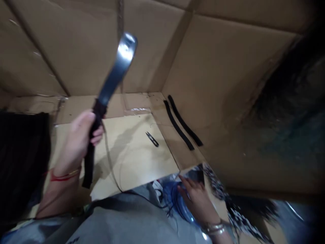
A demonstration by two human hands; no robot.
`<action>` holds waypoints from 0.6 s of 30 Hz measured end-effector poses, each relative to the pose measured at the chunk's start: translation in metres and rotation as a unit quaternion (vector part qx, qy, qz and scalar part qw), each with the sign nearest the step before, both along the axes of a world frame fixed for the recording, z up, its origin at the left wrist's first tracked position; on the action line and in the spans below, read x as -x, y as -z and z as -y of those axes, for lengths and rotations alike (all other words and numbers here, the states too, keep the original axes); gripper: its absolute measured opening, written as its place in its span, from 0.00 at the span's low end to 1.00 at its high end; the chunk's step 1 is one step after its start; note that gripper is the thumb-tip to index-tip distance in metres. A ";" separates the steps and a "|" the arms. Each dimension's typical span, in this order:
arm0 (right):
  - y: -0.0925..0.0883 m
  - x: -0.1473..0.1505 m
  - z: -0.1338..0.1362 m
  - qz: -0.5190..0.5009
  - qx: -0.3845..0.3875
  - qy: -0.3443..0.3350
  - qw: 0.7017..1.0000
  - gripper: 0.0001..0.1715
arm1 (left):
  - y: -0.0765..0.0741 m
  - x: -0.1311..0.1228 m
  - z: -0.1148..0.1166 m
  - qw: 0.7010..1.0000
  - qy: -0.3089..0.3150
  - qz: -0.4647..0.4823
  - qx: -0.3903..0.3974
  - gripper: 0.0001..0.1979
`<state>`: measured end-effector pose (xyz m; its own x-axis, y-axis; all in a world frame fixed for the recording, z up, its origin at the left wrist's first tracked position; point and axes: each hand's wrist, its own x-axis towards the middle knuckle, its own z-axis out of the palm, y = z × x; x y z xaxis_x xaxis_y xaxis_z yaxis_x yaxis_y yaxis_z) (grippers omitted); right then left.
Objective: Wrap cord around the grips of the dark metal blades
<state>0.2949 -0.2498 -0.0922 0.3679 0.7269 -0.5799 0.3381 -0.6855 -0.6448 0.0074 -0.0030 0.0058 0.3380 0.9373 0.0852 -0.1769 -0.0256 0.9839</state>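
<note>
Brown corrugated cardboard walls [76, 44] enclose the scene, and a smooth, pale yellow card sheet [137, 162] lies over the cardboard floor as a work surface. The left hand [76, 144] curls its fingers firmly round the black-bound grip of a curved steel blade [118, 64], holding it up clear of the sheet. The right hand [199, 203] spreads its fingers over a coil of blue cable [175, 200]. Two narrow black strips [178, 124] lie side by side along the wall, away from the small black thread snips [152, 139].

A blurred blue coil [175, 203] lies half hidden behind the right hand [198, 203].
</note>
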 end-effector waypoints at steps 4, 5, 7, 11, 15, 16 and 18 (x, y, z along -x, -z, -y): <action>-0.076 0.067 -0.098 0.073 -0.421 -0.120 0.896 0.25 | 0.004 -0.006 0.003 1.000 0.002 0.016 -0.023 0.15; -0.090 0.087 -0.121 0.032 -0.480 -0.147 0.865 0.24 | 0.005 -0.010 0.005 0.999 -0.003 0.004 -0.032 0.15; -0.106 0.124 -0.164 -0.019 -0.522 -0.193 0.831 0.25 | 0.005 -0.014 0.008 0.995 -0.038 -0.040 -0.077 0.16; -0.107 0.164 -0.230 -0.028 -0.534 -0.190 0.823 0.16 | 0.007 -0.014 0.009 0.951 -0.159 -0.175 -0.197 0.14; -0.110 0.160 -0.253 0.070 -0.539 -0.183 0.819 0.16 | 0.014 -0.009 -0.004 0.833 -0.274 -0.350 -0.331 0.13; -0.112 0.157 -0.253 0.083 -0.540 -0.174 0.819 0.17 | 0.015 -0.009 -0.008 0.789 -0.300 -0.393 -0.365 0.12; -0.117 0.149 -0.252 0.080 -0.537 -0.153 0.826 0.18 | 0.018 -0.008 -0.016 0.715 -0.328 -0.455 -0.416 0.12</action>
<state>0.1455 0.0023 0.0243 0.0820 0.8632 0.4981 0.5296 0.3857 -0.7555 0.0155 0.0125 -0.0123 0.1185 0.6719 0.7311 0.8467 -0.4530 0.2791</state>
